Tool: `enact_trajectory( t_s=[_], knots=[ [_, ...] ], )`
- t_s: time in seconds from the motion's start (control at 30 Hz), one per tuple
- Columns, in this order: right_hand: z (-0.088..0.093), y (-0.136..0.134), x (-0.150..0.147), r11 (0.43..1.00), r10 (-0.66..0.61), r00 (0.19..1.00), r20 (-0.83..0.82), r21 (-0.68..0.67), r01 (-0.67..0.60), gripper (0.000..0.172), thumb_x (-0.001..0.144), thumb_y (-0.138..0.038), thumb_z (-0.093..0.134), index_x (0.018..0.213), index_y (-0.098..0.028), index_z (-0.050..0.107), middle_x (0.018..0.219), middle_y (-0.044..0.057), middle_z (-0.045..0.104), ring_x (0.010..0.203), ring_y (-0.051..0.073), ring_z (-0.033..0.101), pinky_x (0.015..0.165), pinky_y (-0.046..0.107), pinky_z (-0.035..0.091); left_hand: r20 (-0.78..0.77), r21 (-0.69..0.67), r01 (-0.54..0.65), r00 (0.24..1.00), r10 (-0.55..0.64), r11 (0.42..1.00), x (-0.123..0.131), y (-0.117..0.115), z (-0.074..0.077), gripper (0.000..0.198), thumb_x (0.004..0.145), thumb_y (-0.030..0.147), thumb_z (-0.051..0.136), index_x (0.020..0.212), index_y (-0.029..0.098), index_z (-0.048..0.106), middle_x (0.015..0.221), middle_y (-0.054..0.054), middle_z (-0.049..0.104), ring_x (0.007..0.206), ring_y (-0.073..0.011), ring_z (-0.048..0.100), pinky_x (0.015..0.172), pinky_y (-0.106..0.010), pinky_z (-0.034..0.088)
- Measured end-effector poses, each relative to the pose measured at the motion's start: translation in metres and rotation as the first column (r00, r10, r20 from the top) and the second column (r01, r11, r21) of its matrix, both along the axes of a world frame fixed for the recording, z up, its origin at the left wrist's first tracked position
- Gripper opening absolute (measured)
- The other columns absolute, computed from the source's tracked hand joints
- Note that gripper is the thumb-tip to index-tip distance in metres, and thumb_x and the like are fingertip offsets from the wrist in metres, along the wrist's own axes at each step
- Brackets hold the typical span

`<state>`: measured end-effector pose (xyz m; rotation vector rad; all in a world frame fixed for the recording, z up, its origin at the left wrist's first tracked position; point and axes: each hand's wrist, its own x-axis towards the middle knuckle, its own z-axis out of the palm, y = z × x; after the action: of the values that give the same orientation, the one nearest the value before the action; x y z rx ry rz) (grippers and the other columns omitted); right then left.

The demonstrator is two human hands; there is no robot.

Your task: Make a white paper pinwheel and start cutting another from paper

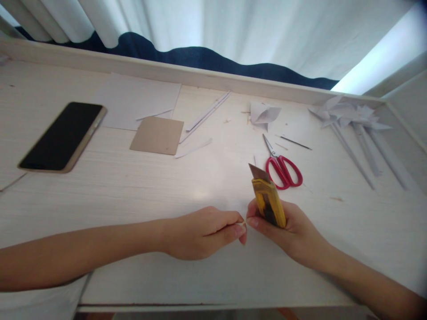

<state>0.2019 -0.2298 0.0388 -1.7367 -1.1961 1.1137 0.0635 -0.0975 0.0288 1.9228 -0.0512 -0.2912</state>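
My right hand (290, 229) is closed around a yellow utility knife (269, 202), its blade out and pointing up and away from me. The thumb and forefinger of that hand pinch together close to my left fingertips. My left hand (210, 233) pinches a small, pale, thin piece (241, 223) between thumb and forefinger; most of it is hidden, so its kind cannot be made out. Just beyond the knife lie red-handled scissors (283, 171), their blades pointing away.
A phone (63, 138) lies at the left beside white paper sheets (140, 98) and a brown card square (157, 135). Paper strips (208, 111), a folded paper piece (263, 116) and a thin dark rod (295, 142) lie farther back. Paper pinwheels (353, 118) rest at the right by the raised edge.
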Motion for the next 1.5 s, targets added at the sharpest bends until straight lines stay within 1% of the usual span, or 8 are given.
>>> enact_trajectory(
  t_s=[0.3,0.47,0.6,0.77,0.97,1.03,1.27,1.5],
  knots=[
    [-0.002,0.000,-0.002,0.999,0.034,0.997,-0.063,0.035,-0.032,0.002,0.081,-0.020,0.048,0.080,-0.021,0.049,0.066,-0.004,0.059,0.063,0.009,0.055,0.061,0.020,0.045,-0.012,-0.001,-0.003,1.000,0.003,1.000,0.000,-0.002,0.003,0.031,0.091,0.025,0.021,0.084,0.016,0.050,0.060,0.004,0.038,0.054,-0.0077,0.039,0.053,-0.019,0.033],
    [-0.005,0.000,-0.002,0.999,-0.038,0.996,0.084,0.040,0.035,0.004,0.079,-0.024,0.049,0.078,-0.020,0.050,0.065,-0.003,0.055,0.060,0.011,0.052,0.055,0.021,0.044,-0.074,-0.019,-0.045,0.996,0.044,0.999,0.002,-0.003,0.005,0.028,0.090,0.023,0.025,0.074,0.017,0.047,0.058,0.004,0.039,0.055,-0.0084,0.040,0.054,-0.020,0.032],
    [-0.006,-0.003,-0.001,0.984,-0.160,0.967,0.199,0.112,0.140,0.009,0.080,-0.029,0.048,0.079,-0.020,0.048,0.061,-0.003,0.049,0.053,0.010,0.047,0.048,0.020,0.041,-0.111,-0.060,-0.181,0.979,0.173,0.982,0.003,-0.005,0.005,0.030,0.089,0.025,0.026,0.063,0.017,0.039,0.056,0.004,0.039,0.055,-0.0091,0.038,0.056,-0.022,0.031],
    [-0.012,-0.010,0.006,0.978,-0.062,0.920,0.386,0.209,-0.022,0.024,0.081,-0.039,0.041,0.094,-0.020,0.046,0.067,0.000,0.052,0.055,0.012,0.048,0.049,0.024,0.039,-0.198,-0.295,-0.389,0.918,0.342,0.873,-0.001,-0.006,-0.002,0.037,0.090,0.030,0.021,0.058,0.017,0.033,0.049,0.006,0.034,0.047,-0.0080,0.033,0.051,-0.022,0.031],
    [-0.023,-0.011,0.007,0.977,0.002,0.766,0.643,0.162,-0.138,0.025,0.081,-0.038,0.038,0.095,-0.017,0.043,0.071,0.003,0.056,0.061,0.015,0.053,0.054,0.026,0.040,-0.241,-0.543,-0.436,0.899,0.364,0.717,-0.007,-0.009,-0.017,0.027,0.086,0.039,0.033,0.068,0.018,0.033,0.053,0.007,0.031,0.044,-0.0068,0.026,0.041,-0.021,0.023],
    [-0.024,-0.011,0.005,0.975,0.009,0.734,0.679,0.156,-0.156,0.024,0.081,-0.037,0.038,0.094,-0.018,0.043,0.070,0.002,0.056,0.060,0.015,0.053,0.053,0.026,0.039,-0.241,-0.569,-0.433,0.901,0.361,0.699,-0.008,-0.009,-0.018,0.023,0.085,0.040,0.035,0.076,0.019,0.033,0.055,0.008,0.030,0.045,-0.0068,0.025,0.041,-0.020,0.024],
    [-0.024,-0.010,0.006,0.972,0.028,0.670,0.741,0.137,-0.192,0.023,0.082,-0.036,0.038,0.093,-0.017,0.044,0.069,0.002,0.057,0.059,0.015,0.054,0.051,0.025,0.039,-0.099,-0.447,-0.384,0.919,0.382,0.808,-0.007,-0.007,-0.007,0.017,0.085,0.031,0.033,0.073,0.019,0.030,0.058,0.006,0.035,0.050,-0.0084,0.031,0.048,-0.023,0.028],
    [-0.024,-0.010,0.007,0.970,0.035,0.620,0.784,0.122,-0.210,0.024,0.082,-0.038,0.039,0.092,-0.017,0.045,0.069,0.002,0.057,0.059,0.015,0.055,0.051,0.026,0.040,-0.009,-0.308,-0.345,0.933,0.360,0.887,-0.007,-0.004,-0.011,0.030,0.088,0.042,0.019,0.071,0.020,0.030,0.058,0.004,0.037,0.053,-0.0106,0.032,0.053,-0.026,0.031]
  ],
)
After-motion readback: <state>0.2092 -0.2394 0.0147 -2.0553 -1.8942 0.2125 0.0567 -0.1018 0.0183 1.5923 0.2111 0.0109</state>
